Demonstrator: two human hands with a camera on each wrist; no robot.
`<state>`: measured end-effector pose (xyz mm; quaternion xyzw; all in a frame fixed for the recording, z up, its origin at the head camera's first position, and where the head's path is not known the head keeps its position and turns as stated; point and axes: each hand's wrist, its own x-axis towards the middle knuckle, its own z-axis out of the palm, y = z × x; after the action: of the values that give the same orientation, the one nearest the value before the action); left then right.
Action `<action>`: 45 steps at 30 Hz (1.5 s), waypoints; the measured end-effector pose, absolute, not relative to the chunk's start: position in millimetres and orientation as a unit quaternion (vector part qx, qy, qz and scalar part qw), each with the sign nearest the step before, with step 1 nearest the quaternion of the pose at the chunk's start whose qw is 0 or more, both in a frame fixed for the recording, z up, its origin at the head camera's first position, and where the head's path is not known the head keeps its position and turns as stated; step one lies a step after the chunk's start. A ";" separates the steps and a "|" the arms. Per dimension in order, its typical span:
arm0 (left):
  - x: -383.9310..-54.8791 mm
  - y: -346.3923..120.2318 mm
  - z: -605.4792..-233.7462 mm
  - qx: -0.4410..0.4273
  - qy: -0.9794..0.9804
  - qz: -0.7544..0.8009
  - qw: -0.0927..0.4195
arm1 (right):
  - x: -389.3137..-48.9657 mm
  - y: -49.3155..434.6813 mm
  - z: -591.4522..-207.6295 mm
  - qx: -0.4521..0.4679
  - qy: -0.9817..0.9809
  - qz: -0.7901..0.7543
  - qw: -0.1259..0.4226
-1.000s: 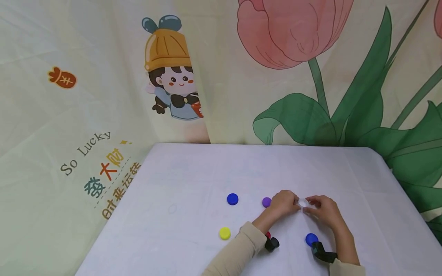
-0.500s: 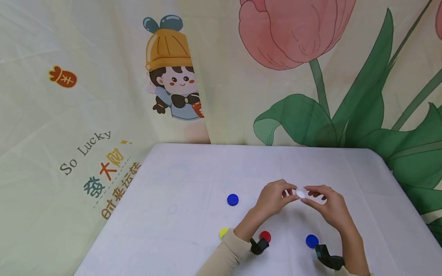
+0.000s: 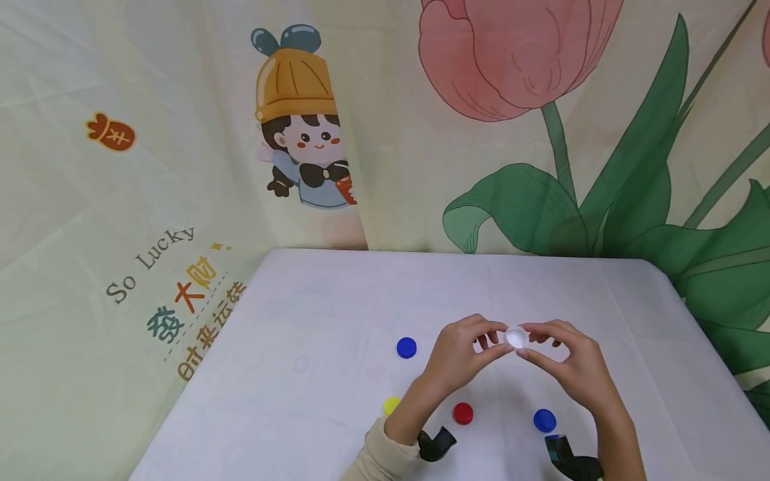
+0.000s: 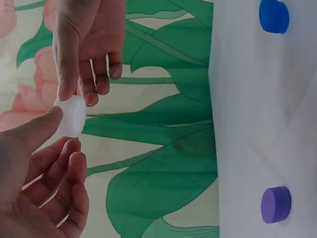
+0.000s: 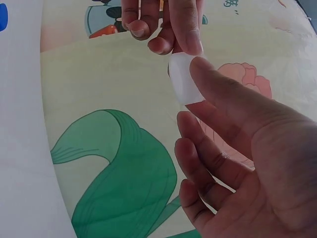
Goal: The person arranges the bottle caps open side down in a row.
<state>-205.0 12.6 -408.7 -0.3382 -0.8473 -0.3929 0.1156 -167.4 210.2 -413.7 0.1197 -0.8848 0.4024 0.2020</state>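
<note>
A white bottle cap (image 3: 516, 337) is raised over the table, its hollow side facing me in the head view. My left hand (image 3: 458, 354) pinches its left edge between thumb and fingers. On the opposite edge, my right hand (image 3: 574, 364) pinches it too. The left wrist view shows the translucent cap (image 4: 72, 116) between both thumbs, and the right wrist view shows the same cap (image 5: 185, 78) partly covered by fingertips. A red bottle cap (image 3: 462, 413) lies below the hands. Near the right wrist is a blue cap (image 3: 545, 420).
Another blue cap (image 3: 406, 347) lies left of the hands. A yellow cap (image 3: 391, 405) is partly hidden by the left forearm. The purple cap (image 4: 276, 205) shows in the left wrist view. A printed cloth (image 3: 397, 167) hangs behind the white table (image 3: 337, 294).
Both hands have lifted the white cap from near the tabletop and drawn it slightly left. The left forearm has shifted left, uncovering the red cap; the purple cap is now hidden in the head view.
</note>
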 end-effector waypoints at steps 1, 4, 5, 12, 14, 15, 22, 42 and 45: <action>-205.1 12.2 -409.0 -0.339 -0.846 -0.395 0.115 | -167.3 209.9 -413.6 0.120 -0.884 0.404 0.201; -204.8 11.4 -410.2 -0.338 -0.843 -0.406 0.107 | -167.2 209.2 -414.8 0.120 -0.885 0.405 0.197; -204.7 11.1 -410.9 -0.335 -0.841 -0.412 0.103 | -167.2 209.0 -415.6 0.120 -0.885 0.405 0.196; -203.5 10.0 -415.5 -0.273 -0.825 -0.493 0.034 | -167.3 207.5 -419.3 0.116 -0.885 0.407 0.192; -203.3 9.9 -416.5 -0.235 -0.819 -0.524 -0.006 | -167.4 206.9 -419.8 0.114 -0.885 0.409 0.191; -203.7 10.0 -416.9 -0.217 -0.815 -0.536 -0.026 | -167.5 206.6 -420.0 0.114 -0.885 0.410 0.190; -206.5 11.1 -418.1 -0.145 -0.785 -0.589 -0.128 | -168.0 205.0 -419.3 0.116 -0.886 0.407 0.190; -205.4 14.1 -413.1 -0.114 -0.782 -0.600 -0.122 | -170.6 202.6 -420.4 0.117 -0.887 0.406 0.187; -206.1 13.1 -413.2 -0.131 -0.785 -0.598 -0.100 | -171.1 202.8 -421.2 0.115 -0.890 0.403 0.178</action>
<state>-206.1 13.1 -413.2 -0.1314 -0.7846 -0.5976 -0.1001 -171.1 202.8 -421.2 0.1148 -0.8904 0.4031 0.1776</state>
